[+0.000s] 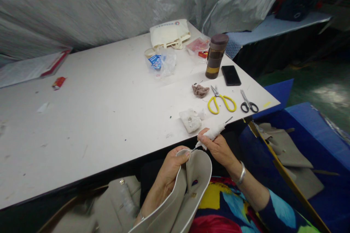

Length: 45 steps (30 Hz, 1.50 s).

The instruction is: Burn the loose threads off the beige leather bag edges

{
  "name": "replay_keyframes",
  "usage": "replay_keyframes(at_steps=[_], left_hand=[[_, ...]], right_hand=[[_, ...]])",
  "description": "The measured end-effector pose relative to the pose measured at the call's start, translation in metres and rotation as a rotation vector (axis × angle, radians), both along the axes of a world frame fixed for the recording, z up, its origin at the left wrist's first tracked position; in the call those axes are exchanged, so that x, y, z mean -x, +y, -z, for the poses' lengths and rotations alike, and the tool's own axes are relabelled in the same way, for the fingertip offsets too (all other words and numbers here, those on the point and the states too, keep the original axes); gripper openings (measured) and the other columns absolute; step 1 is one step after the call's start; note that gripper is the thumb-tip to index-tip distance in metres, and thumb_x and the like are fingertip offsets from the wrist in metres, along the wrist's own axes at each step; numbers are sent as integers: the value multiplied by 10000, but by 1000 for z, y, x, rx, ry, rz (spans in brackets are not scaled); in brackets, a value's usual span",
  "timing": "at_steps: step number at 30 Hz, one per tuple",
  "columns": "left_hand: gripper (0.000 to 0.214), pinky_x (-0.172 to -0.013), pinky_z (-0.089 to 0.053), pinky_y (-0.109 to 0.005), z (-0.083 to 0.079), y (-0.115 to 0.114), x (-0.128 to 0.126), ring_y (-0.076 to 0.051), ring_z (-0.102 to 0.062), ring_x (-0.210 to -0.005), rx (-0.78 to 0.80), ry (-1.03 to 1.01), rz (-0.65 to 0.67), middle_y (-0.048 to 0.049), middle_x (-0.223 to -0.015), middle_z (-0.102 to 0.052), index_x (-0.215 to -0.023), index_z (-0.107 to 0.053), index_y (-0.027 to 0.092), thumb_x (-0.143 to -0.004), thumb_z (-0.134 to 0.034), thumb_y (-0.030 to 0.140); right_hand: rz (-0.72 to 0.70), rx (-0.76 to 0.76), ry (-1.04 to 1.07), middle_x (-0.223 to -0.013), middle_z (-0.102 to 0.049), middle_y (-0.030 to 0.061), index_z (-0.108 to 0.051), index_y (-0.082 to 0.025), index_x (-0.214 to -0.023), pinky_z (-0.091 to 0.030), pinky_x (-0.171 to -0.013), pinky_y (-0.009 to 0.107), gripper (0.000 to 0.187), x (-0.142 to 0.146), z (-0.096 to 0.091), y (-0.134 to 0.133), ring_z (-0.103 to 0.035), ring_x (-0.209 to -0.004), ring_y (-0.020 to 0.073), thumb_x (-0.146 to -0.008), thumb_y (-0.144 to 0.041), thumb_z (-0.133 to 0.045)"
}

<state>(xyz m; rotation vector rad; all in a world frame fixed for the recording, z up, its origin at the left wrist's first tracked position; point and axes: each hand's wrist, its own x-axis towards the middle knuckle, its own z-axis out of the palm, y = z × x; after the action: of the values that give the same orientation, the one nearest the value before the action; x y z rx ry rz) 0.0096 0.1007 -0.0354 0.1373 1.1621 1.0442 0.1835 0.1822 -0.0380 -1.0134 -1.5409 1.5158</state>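
Note:
My left hand (172, 165) pinches the top edge of a beige leather-like bag (199, 171), which hangs open over my lap. In my right hand (218, 149) is a thin metal tool with a white-wrapped handle (214, 132). One narrow end sticks out past the handle toward the table edge. Its other, thin end meets the bag's rim beside my left thumb; whether it goes into the material I cannot tell. A crumpled white cloth or paper wad (190, 120) lies on the table just beyond my right hand.
Yellow-handled scissors (221, 102), black-handled scissors (248, 104), a phone (231, 75) and a brown bottle (216, 56) stand or lie on the table (104, 105). Farther back are plastic bags (165, 61) and a cream tote (169, 34). A blue bin (322, 131) with beige pieces is at right.

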Motion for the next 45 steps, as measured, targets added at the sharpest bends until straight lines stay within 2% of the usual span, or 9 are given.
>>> replay_keyframes(at_steps=[12, 14, 18, 20, 24, 26, 31, 35, 45], left_hand=[[484, -561, -393, -245, 1, 0, -10, -116, -504, -532, 4, 66, -44, 32, -596, -614, -791, -635, 164, -528, -956, 414], [470, -565, -393, -248, -3, 0, -8, -120, -512, -536, 5, 66, -35, 35, -599, -609, -788, -626, 169, -537, -945, 407], [437, -598, -411, -255, -13, 0, -7, -120, -516, -560, -8, 36, -47, 36, -609, -606, -762, -621, 169, -529, -938, 361], [420, -591, -408, -260, -17, 0, -8, -120, -503, -553, -8, 47, -55, 35, -604, -600, -749, -621, 172, -531, -930, 356], [413, -562, -382, -261, -18, -2, -12, -122, -491, -534, -14, 79, -46, 34, -592, -590, -748, -626, 175, -543, -927, 370], [438, -557, -376, -256, -16, -4, -13, -119, -484, -532, -34, 107, -53, 37, -587, -583, -751, -624, 172, -534, -937, 388], [476, -575, -399, -254, -11, -9, -16, -125, -505, -554, -80, 167, -64, 32, -616, -604, -793, -641, 165, -547, -945, 436], [445, -593, -403, -253, -15, -12, -16, -130, -515, -576, -103, 215, -23, 29, -625, -616, -794, -651, 165, -573, -937, 424], [334, -647, -424, -270, -23, -15, -15, -145, -549, -612, -152, 309, 76, 9, -673, -644, -787, -694, 161, -624, -903, 364]], right_hand=[[3, 0, -29, -693, -583, -20, -648, -192, -847, -466, -624, 273, 356, 2, 5, 0, -553, -637, 152, -971, -526, -642], [-62, -76, -28, -767, -647, 7, -680, -194, -893, -488, -654, 284, 335, -5, -1, -5, -601, -697, 168, -978, -517, -656], [-262, -426, -120, -870, -722, 48, -743, -219, -950, -503, -752, 337, 281, -23, -14, -17, -633, -803, 204, -1004, -482, -661], [-238, -518, -123, -863, -730, 44, -759, -241, -1001, -508, -738, 346, 264, -29, -16, -24, -635, -787, 209, -1003, -487, -663], [66, -375, -40, -872, -745, 17, -742, -285, -1164, -568, -690, 311, 240, -31, -14, -33, -680, -723, 186, -1009, -450, -664], [140, -292, 3, -847, -744, -4, -703, -304, -1254, -591, -686, 289, 256, -28, -14, -35, -699, -702, 169, -1028, -408, -643], [150, -222, 19, -1011, -798, 28, -694, -286, -1209, -620, -832, 303, 211, -17, -25, -42, -769, -916, 192, -1039, -384, -614], [67, -141, -45, -1048, -807, 48, -678, -254, -1182, -610, -865, 304, 217, -14, -27, -47, -780, -962, 202, -1037, -400, -609], [41, -92, -139, -1000, -789, 34, -654, -249, -1149, -586, -744, 274, 239, -13, -22, -54, -769, -917, 207, -1025, -448, -611]])
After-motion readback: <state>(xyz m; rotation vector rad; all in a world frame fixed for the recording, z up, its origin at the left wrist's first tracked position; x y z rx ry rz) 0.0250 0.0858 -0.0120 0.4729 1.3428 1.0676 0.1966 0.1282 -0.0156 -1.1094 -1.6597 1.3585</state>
